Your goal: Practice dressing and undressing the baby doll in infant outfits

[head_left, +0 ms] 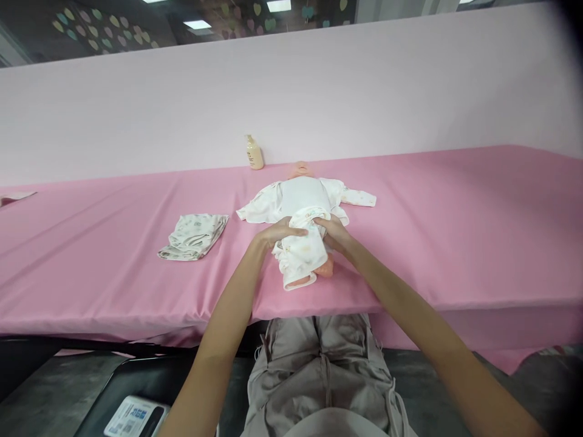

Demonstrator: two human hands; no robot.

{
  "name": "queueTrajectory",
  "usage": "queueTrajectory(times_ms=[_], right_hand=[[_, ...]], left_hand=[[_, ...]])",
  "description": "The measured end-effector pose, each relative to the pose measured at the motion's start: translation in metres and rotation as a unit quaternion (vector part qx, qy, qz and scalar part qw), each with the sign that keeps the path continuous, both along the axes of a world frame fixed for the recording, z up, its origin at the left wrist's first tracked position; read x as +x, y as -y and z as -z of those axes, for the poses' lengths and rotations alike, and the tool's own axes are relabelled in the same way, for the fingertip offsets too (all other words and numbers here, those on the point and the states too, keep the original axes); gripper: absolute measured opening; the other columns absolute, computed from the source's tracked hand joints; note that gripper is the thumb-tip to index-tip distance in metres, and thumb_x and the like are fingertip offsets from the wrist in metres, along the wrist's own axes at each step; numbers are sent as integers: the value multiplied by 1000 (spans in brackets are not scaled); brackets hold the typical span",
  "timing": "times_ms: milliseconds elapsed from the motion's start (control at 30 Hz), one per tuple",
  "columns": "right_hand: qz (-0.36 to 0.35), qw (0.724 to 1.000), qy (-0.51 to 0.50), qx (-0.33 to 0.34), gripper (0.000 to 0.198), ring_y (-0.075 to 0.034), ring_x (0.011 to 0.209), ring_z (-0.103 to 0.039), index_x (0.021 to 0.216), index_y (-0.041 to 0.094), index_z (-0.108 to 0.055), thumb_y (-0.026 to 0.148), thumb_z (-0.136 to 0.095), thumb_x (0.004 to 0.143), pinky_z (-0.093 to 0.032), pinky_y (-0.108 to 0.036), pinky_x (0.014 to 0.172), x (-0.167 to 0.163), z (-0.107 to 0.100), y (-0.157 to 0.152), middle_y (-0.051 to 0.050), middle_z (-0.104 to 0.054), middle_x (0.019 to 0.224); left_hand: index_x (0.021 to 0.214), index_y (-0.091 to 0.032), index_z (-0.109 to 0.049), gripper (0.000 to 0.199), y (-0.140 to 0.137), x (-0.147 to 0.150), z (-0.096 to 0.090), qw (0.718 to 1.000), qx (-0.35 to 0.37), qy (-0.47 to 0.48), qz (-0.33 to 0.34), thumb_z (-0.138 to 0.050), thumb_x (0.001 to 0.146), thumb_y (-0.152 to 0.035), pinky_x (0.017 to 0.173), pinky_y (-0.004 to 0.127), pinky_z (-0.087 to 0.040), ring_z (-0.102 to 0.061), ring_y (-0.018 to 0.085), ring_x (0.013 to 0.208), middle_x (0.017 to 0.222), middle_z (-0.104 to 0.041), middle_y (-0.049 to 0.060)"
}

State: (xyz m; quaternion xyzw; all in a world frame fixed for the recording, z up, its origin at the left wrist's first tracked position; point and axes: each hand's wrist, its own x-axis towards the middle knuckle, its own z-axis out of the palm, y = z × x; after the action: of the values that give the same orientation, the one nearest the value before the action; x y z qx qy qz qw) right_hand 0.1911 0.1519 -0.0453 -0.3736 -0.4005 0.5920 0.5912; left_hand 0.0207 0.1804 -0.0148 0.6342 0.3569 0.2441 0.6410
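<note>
A baby doll [302,170] lies on its back on the pink-covered table, its head toward the wall. It wears a white top [305,193] whose sleeves spread to both sides. White patterned baby pants [301,252] sit bunched round its lower body and one leg, while the other bare foot [324,267] shows at the right. My left hand [282,232] grips the left side of the pants, thumb on top. On the opposite side, my right hand [333,233] pinches the waist edge of the pants. Both hands partly hide their fingertips in the cloth.
A folded patterned cloth [195,237] lies left of the doll. Near the white wall stands a pump bottle [254,153]. The pink tablecloth [455,243] hangs over the front edge. Below left, a white labelled device [134,417] rests on a black seat [109,400].
</note>
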Motion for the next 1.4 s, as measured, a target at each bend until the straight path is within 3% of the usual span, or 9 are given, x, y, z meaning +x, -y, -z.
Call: queueTrajectory(times_ms=[100,200,333,533,700,833,1000,1233,1400], right_hand=[[23,999,24,-3,26,-20,87,-65,92,17,-63,20,-69,67,-52,-33,81,-2,-5,2,-5,-70,92],[-91,992,75,41,35,-20,86,-65,97,16,-65,24,-75,64,-53,-32,78,4,-11,3,-5,-71,92],[-234,963,118,69,49,-22,87,-66,103,15,-66,19,-80,57,-53,-33,78,18,-11,2,-5,-71,93],[-183,982,9,35,40,-21,86,-66,97,14,-66,16,-78,59,-53,-32,79,19,1,-6,-6,-72,92],[-162,986,26,14,32,-19,86,-66,91,15,-67,17,-78,60,-53,-31,80,15,5,-11,-6,-72,91],[-185,982,38,23,38,-19,85,-66,98,15,-66,22,-78,62,-54,-29,77,16,3,-11,-6,-71,95],[-250,967,16,40,53,-23,92,-65,106,17,-63,22,-82,57,-55,-33,77,17,-4,-2,-7,-70,99],[-253,966,-34,39,54,-23,95,-64,106,19,-61,21,-81,57,-54,-34,80,10,-4,1,-5,-70,99],[-204,979,10,20,53,-21,92,-65,108,20,-61,27,-81,60,-53,-33,82,7,-7,3,-5,-69,101]], left_hand=[[104,-8,-63,51,-2,-1,8,992,-59,110,4,-80,56,-16,65,29,-55,-69,24,73,86,-73,11],[101,-6,-64,41,-4,0,18,975,-104,188,-47,-74,62,-14,68,30,-56,-70,24,74,79,-73,11],[101,-6,-64,31,-7,2,24,970,-127,191,-74,-68,71,-12,72,32,-57,-70,24,74,74,-73,10],[105,-7,-64,38,-8,2,17,987,-107,118,-31,-73,70,-19,78,33,-55,-69,24,81,85,-73,12],[102,-12,-67,37,-13,2,18,995,-49,78,-32,-75,67,-23,76,30,-54,-67,25,88,92,-73,10],[104,-11,-66,44,-14,-2,20,993,-66,101,-12,-77,65,-27,75,31,-54,-68,26,88,95,-72,12],[110,-9,-61,69,-11,-13,18,992,-75,95,45,-86,46,-16,69,29,-55,-69,27,83,95,-72,15],[107,-9,-62,57,-15,-15,18,991,-111,77,20,-84,56,-24,67,28,-56,-70,24,76,86,-73,13],[108,-10,-62,55,-19,-14,23,991,-114,75,6,-81,60,-29,63,26,-54,-70,23,75,87,-73,13]])
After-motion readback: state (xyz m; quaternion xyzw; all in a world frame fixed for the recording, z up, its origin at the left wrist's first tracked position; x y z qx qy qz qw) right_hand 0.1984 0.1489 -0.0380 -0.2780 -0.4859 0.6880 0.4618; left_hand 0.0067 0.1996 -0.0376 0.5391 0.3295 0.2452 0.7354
